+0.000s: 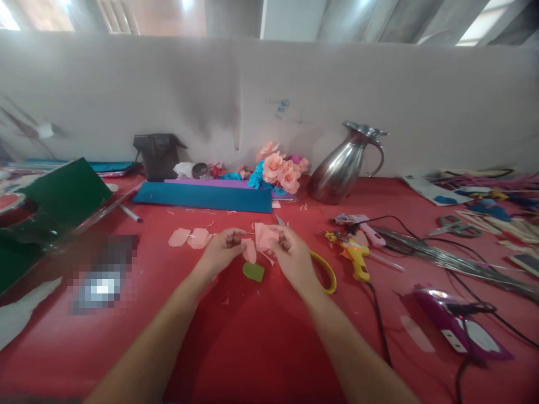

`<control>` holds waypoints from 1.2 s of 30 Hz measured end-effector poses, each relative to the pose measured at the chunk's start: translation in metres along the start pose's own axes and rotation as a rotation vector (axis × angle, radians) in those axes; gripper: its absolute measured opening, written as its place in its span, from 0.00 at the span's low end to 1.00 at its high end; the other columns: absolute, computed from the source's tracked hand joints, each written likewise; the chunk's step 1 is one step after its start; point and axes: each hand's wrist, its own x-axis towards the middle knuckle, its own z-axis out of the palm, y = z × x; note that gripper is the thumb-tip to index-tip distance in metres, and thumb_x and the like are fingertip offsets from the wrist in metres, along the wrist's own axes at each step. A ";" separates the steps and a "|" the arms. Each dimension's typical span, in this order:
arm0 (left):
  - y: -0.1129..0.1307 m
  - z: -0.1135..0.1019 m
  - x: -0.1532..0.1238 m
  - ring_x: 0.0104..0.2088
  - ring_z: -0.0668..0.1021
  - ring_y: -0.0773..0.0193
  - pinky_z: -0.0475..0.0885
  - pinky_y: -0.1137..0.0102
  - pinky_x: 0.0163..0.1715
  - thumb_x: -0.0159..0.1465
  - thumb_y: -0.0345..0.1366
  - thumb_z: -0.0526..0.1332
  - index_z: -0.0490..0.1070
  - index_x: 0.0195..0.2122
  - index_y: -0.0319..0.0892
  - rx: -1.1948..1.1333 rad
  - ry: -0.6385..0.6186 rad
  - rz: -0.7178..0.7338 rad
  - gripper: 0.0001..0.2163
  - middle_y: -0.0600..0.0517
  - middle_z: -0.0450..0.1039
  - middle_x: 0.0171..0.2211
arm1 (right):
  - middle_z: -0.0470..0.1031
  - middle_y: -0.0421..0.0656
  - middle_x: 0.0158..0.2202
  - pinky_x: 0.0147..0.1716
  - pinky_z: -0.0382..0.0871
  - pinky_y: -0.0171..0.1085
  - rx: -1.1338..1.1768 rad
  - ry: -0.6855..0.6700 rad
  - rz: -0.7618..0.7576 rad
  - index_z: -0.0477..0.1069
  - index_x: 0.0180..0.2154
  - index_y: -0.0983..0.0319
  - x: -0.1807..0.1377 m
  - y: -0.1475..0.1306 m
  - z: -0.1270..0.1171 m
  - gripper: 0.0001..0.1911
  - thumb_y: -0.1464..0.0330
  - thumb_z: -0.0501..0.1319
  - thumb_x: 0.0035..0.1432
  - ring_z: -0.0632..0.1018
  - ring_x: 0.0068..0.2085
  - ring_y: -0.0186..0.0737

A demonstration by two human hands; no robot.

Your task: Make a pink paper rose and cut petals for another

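Observation:
My left hand (223, 249) is closed in a pinch on a small pink paper petal (250, 251). Close beside it, my right hand (295, 259) grips a larger pink paper piece (264, 237) between thumb and fingers. Below both pieces lies a green paper cutout (253, 272) with one rounded end. Scissors with a yellow handle (330, 275) are partly hidden by my right hand; a metal tip shows above its fingers. Left of my left hand, several cut pink petals (199, 238) rest on the red table (236, 348).
A yellow glue gun (357, 261) with its cord lies at right, near a purple power strip (463, 331) and green-handled scissors (458, 227). Behind stand paper flowers (280, 171), a blue paper strip (202, 197) and a metal jug (341, 165). Green card (69, 193) leans at left.

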 end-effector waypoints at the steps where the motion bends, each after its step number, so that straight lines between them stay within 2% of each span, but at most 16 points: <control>1: -0.004 0.001 0.001 0.29 0.73 0.64 0.68 0.70 0.33 0.52 0.31 0.61 0.72 0.41 0.41 0.082 -0.009 0.013 0.14 0.53 0.71 0.27 | 0.72 0.38 0.28 0.26 0.70 0.35 0.034 0.002 0.004 0.70 0.44 0.58 0.000 0.001 0.000 0.14 0.68 0.56 0.54 0.73 0.25 0.35; 2: -0.007 0.001 0.003 0.29 0.74 0.63 0.68 0.68 0.34 0.51 0.30 0.60 0.73 0.40 0.41 0.172 -0.006 0.036 0.13 0.52 0.71 0.27 | 0.72 0.39 0.30 0.27 0.70 0.35 0.076 0.004 0.006 0.69 0.44 0.58 0.000 0.002 0.001 0.14 0.68 0.56 0.54 0.73 0.25 0.34; 4: -0.011 0.003 0.003 0.33 0.75 0.60 0.68 0.65 0.38 0.52 0.29 0.60 0.75 0.38 0.42 0.319 0.076 0.119 0.13 0.49 0.74 0.31 | 0.72 0.40 0.35 0.28 0.71 0.35 0.162 0.001 0.009 0.68 0.44 0.58 0.000 0.002 0.002 0.14 0.68 0.56 0.54 0.74 0.26 0.33; 5: -0.010 0.004 0.003 0.36 0.75 0.58 0.67 0.64 0.40 0.52 0.30 0.60 0.75 0.38 0.43 0.345 0.130 0.161 0.12 0.47 0.75 0.35 | 0.72 0.41 0.37 0.28 0.72 0.35 0.202 -0.003 0.012 0.67 0.44 0.57 0.000 0.001 0.003 0.14 0.68 0.56 0.54 0.74 0.27 0.33; 7: -0.004 0.007 -0.001 0.40 0.75 0.56 0.67 0.63 0.41 0.55 0.34 0.61 0.75 0.41 0.43 0.252 0.186 0.186 0.12 0.45 0.75 0.40 | 0.73 0.42 0.38 0.29 0.72 0.36 0.260 -0.025 0.014 0.65 0.47 0.57 -0.001 -0.001 0.004 0.16 0.68 0.57 0.54 0.75 0.28 0.34; 8: 0.001 0.009 -0.003 0.40 0.75 0.57 0.68 0.64 0.41 0.56 0.37 0.61 0.74 0.42 0.42 0.152 0.152 0.160 0.13 0.45 0.75 0.41 | 0.73 0.42 0.37 0.29 0.73 0.36 0.277 -0.038 0.011 0.64 0.48 0.57 -0.001 -0.003 0.004 0.18 0.68 0.57 0.54 0.75 0.29 0.34; 10: 0.010 0.012 -0.008 0.35 0.76 0.60 0.69 0.66 0.36 0.56 0.42 0.61 0.74 0.42 0.41 -0.067 0.026 0.069 0.15 0.46 0.76 0.35 | 0.74 0.43 0.37 0.29 0.72 0.36 0.289 -0.063 -0.002 0.63 0.49 0.57 -0.003 -0.007 0.005 0.19 0.68 0.58 0.54 0.76 0.29 0.35; 12: 0.016 0.014 -0.012 0.29 0.75 0.64 0.68 0.69 0.33 0.55 0.42 0.62 0.74 0.37 0.40 -0.198 -0.047 0.020 0.12 0.50 0.75 0.28 | 0.74 0.43 0.36 0.29 0.72 0.36 0.284 -0.083 -0.016 0.63 0.49 0.57 -0.004 -0.010 0.006 0.20 0.68 0.59 0.53 0.76 0.30 0.36; 15: 0.017 0.015 -0.014 0.25 0.72 0.68 0.67 0.71 0.30 0.53 0.39 0.64 0.72 0.27 0.39 -0.257 -0.017 0.011 0.08 0.53 0.72 0.24 | 0.74 0.41 0.34 0.29 0.72 0.36 0.265 -0.119 -0.010 0.62 0.50 0.57 -0.006 -0.012 0.008 0.21 0.68 0.59 0.53 0.76 0.30 0.36; 20: 0.016 0.013 -0.014 0.24 0.70 0.69 0.65 0.72 0.29 0.55 0.38 0.62 0.70 0.25 0.39 -0.237 -0.027 0.026 0.08 0.55 0.68 0.22 | 0.74 0.39 0.30 0.31 0.72 0.38 0.263 -0.153 0.026 0.63 0.49 0.57 -0.007 -0.010 0.011 0.19 0.67 0.58 0.54 0.77 0.29 0.37; 23: 0.017 0.006 -0.011 0.25 0.69 0.71 0.64 0.74 0.29 0.54 0.39 0.63 0.68 0.25 0.40 -0.235 0.163 0.061 0.08 0.56 0.66 0.23 | 0.76 0.40 0.30 0.34 0.71 0.39 0.165 -0.120 0.010 0.66 0.47 0.58 -0.005 -0.006 0.011 0.15 0.65 0.57 0.56 0.77 0.31 0.39; 27: 0.017 -0.010 -0.004 0.27 0.69 0.70 0.64 0.74 0.29 0.52 0.40 0.64 0.67 0.25 0.41 -0.265 0.390 0.043 0.09 0.55 0.68 0.25 | 0.78 0.43 0.35 0.40 0.66 0.42 -0.208 -0.095 -0.096 0.73 0.36 0.59 -0.001 -0.001 0.014 0.08 0.69 0.57 0.56 0.76 0.38 0.42; 30: 0.015 -0.024 0.001 0.26 0.69 0.71 0.64 0.74 0.29 0.50 0.39 0.65 0.68 0.26 0.41 -0.337 0.510 0.069 0.09 0.56 0.68 0.25 | 0.78 0.44 0.34 0.41 0.63 0.43 -0.454 -0.157 -0.163 0.75 0.32 0.60 0.001 -0.001 0.020 0.08 0.73 0.57 0.53 0.74 0.38 0.43; 36: 0.013 -0.048 0.009 0.23 0.68 0.73 0.62 0.75 0.27 0.46 0.36 0.68 0.70 0.26 0.40 -0.536 0.717 0.160 0.09 0.56 0.68 0.24 | 0.75 0.48 0.38 0.37 0.56 0.43 -0.812 -0.259 -0.113 0.75 0.33 0.60 0.004 -0.014 0.038 0.11 0.62 0.58 0.54 0.68 0.42 0.49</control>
